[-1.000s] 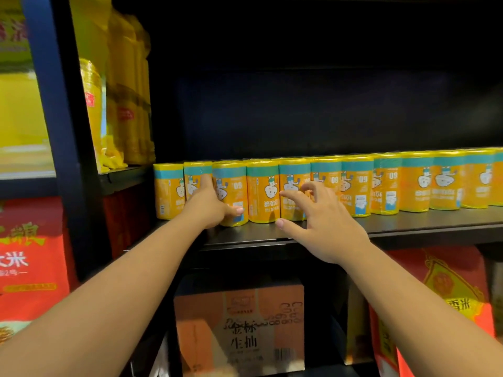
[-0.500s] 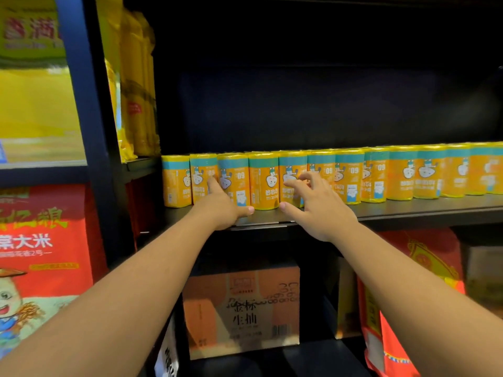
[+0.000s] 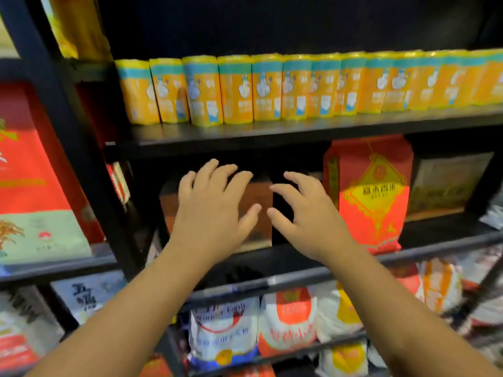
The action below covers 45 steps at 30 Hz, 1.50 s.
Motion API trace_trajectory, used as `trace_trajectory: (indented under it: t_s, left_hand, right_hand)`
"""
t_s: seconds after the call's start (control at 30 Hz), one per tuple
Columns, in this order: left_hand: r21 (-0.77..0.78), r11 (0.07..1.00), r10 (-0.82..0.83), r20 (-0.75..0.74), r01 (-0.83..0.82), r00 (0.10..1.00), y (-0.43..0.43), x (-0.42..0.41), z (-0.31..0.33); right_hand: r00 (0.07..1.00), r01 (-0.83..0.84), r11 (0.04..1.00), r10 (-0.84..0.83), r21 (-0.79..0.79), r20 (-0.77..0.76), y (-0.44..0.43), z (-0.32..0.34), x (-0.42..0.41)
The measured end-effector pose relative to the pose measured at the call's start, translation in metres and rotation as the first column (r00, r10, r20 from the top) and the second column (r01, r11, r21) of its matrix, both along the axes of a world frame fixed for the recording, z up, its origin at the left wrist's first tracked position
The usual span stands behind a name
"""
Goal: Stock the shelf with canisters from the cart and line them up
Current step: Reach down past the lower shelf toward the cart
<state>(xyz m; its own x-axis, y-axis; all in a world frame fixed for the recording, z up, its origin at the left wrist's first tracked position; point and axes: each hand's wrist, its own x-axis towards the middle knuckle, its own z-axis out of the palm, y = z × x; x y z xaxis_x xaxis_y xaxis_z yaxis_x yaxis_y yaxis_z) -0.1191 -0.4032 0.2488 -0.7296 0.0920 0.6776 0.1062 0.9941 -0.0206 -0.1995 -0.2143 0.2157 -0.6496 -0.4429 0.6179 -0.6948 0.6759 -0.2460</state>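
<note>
Several yellow canisters [image 3: 236, 89] with teal bands stand upright in one row along the black shelf [image 3: 272, 136], from its left end off past the right edge of view. My left hand [image 3: 215, 210] and my right hand [image 3: 307, 213] hang in the air below that shelf, side by side, fingers spread and relaxed, holding nothing. Both hands are apart from the canisters and in front of the lower compartment. No cart is in view.
A brown carton [image 3: 257, 210] sits behind my hands on the lower shelf, beside a red and yellow bag [image 3: 373, 191]. A dark upright post [image 3: 68, 131] divides the racks. Red rice bags [image 3: 30, 172] stand at left, white and orange bags [image 3: 285, 319] below.
Both hands have left the canister row and dropped below the shelf edge with fingers spread. The view has tilted downward, showing the lower shelves.
</note>
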Motion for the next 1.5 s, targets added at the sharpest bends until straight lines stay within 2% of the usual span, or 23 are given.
trace_trajectory:
  t_s: [0.07, 0.13, 0.23, 0.43, 0.53, 0.67, 0.8, 0.9, 0.93, 1.0, 1.1, 1.2, 1.37, 1.5]
  left_hand:
    - [0.038, 0.994, -0.105, 0.051, 0.103, 0.993, 0.014, 0.009, -0.041]
    - [0.085, 0.990, -0.128, 0.163, 0.115, 0.978, 0.023, 0.017, -0.080]
    - [0.164, 0.985, -0.106, 0.340, 0.052, 0.934, 0.027, 0.026, -0.140]
    - [0.266, 0.955, -0.047, 0.567, -0.129, 0.823, 0.041, 0.063, -0.232]
    - [0.290, 0.941, -0.046, 0.619, -0.174, 0.784, 0.048, 0.088, -0.263]
    - [0.216, 0.934, 0.063, 0.683, -0.284, 0.728, 0.046, 0.131, -0.292]
    - [0.201, 0.853, 0.172, 0.763, -0.482, 0.623, 0.044, 0.189, -0.312]
    - [0.207, 0.754, 0.236, 0.800, -0.623, 0.552, 0.042, 0.230, -0.311]
    - [0.209, 0.725, 0.254, 0.804, -0.656, 0.537, 0.042, 0.243, -0.310]
    - [0.197, 0.655, 0.308, 0.812, -0.729, 0.496, 0.039, 0.271, -0.305]
    - [0.176, 0.565, 0.390, 0.804, -0.806, 0.449, 0.031, 0.314, -0.301]
    - [0.178, 0.421, 0.464, 0.800, -0.889, 0.380, 0.021, 0.364, -0.292]
    - [0.201, 0.267, 0.542, 0.777, -0.943, 0.319, 0.004, 0.449, -0.280]
    - [0.203, 0.177, 0.578, 0.771, -0.963, 0.268, -0.014, 0.523, -0.273]
  right_hand:
    - [0.993, 0.004, 0.998, -0.012, 0.071, 0.121, 0.012, -0.041, 0.012]
    - [0.976, 0.010, 0.986, -0.046, 0.166, 0.212, 0.026, -0.077, 0.024]
    - [0.938, 0.030, 0.965, -0.116, 0.259, 0.326, 0.054, -0.122, 0.041]
    - [0.853, 0.002, 0.950, -0.165, 0.313, 0.496, 0.101, -0.194, 0.072]
    - [0.806, -0.071, 0.927, -0.164, 0.368, 0.569, 0.114, -0.224, 0.085]
    - [0.768, -0.191, 0.914, -0.088, 0.357, 0.634, 0.116, -0.248, 0.102]
    - [0.700, -0.348, 0.880, 0.015, 0.322, 0.714, 0.102, -0.265, 0.117]
    - [0.613, -0.481, 0.835, 0.104, 0.266, 0.783, 0.082, -0.271, 0.130]
    - [0.589, -0.526, 0.811, 0.128, 0.258, 0.798, 0.075, -0.271, 0.134]
    - [0.539, -0.657, 0.703, 0.186, 0.272, 0.821, 0.051, -0.269, 0.149]
    - [0.470, -0.817, 0.487, 0.249, 0.310, 0.847, 0.014, -0.261, 0.178]
    - [0.404, -0.904, 0.291, 0.336, 0.314, 0.851, -0.030, -0.256, 0.224]
    - [0.337, -0.940, 0.100, 0.434, 0.327, 0.835, -0.101, -0.252, 0.312]
    - [0.323, -0.934, 0.023, 0.475, 0.355, 0.819, -0.167, -0.256, 0.387]
